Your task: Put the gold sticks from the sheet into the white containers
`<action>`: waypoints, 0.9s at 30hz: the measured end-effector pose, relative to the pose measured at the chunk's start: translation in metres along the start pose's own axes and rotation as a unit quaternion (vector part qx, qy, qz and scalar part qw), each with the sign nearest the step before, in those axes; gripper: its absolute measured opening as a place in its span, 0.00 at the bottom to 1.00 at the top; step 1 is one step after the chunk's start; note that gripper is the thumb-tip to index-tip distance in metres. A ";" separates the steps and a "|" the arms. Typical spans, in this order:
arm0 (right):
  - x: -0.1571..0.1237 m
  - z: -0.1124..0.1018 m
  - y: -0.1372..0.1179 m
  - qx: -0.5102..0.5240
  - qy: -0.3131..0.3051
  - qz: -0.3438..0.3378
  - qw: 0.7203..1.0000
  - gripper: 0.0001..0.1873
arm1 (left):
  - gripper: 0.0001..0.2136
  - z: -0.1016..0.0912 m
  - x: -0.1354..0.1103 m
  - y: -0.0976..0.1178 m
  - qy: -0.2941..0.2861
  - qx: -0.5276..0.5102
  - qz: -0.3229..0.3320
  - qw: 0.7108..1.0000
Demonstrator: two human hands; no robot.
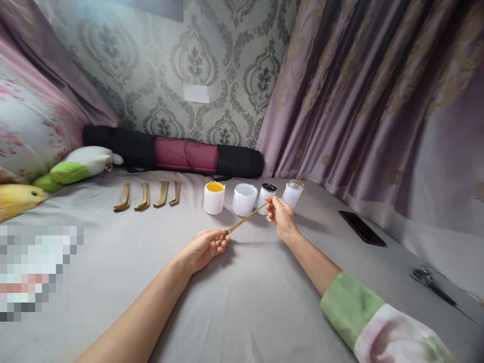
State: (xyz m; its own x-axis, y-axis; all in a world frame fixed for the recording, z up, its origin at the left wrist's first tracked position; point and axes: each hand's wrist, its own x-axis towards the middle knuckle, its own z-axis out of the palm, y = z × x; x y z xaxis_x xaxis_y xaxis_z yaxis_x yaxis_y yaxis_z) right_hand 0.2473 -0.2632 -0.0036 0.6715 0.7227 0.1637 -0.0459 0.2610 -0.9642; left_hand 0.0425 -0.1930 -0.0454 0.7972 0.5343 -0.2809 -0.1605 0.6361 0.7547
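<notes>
A thin gold-coloured strip (245, 220) stretches between my two hands, slanting up to the right. My left hand (207, 248) pinches its lower end between thumb and fingers, just above the grey sheet. At the upper end, the fingertips of my right hand (280, 217) are closed on it, in front of a white-wrapped can with a dark inside (268, 188). Left of that can stand an open white cup (244, 200) and a white container with yellow contents (214, 201). Behind my right hand is a white-wrapped jar (294, 193) with thin sticks poking out.
Several bundles of bent gold strips (162, 195) lie in a row at left. A long black and maroon bag (185, 154) lies along the wall. At right are a phone (362, 228) and a dark-handled tool with a cord (434, 288). Plush toys (81, 165) sit far left.
</notes>
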 end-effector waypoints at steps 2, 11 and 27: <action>0.001 -0.002 -0.001 0.004 0.003 -0.004 1.000 0.15 | 0.08 -0.001 0.001 0.000 0.000 -0.001 -0.001 1.000; -0.001 -0.005 -0.004 0.005 0.023 0.005 1.000 0.14 | 0.08 -0.005 0.002 -0.001 0.001 -0.012 0.000 1.000; -0.004 -0.008 -0.001 0.026 -0.011 0.050 0.998 0.14 | 0.08 -0.002 0.001 0.001 0.004 -0.012 0.004 1.000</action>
State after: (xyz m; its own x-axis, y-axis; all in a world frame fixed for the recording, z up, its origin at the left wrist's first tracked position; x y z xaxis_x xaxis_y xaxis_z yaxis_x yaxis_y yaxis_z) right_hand 0.2506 -0.2709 -0.0052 0.6446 0.7612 0.0715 -0.1506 0.2181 -0.9642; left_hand 0.0419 -0.1908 -0.0466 0.7915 0.5434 -0.2797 -0.1809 0.6455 0.7420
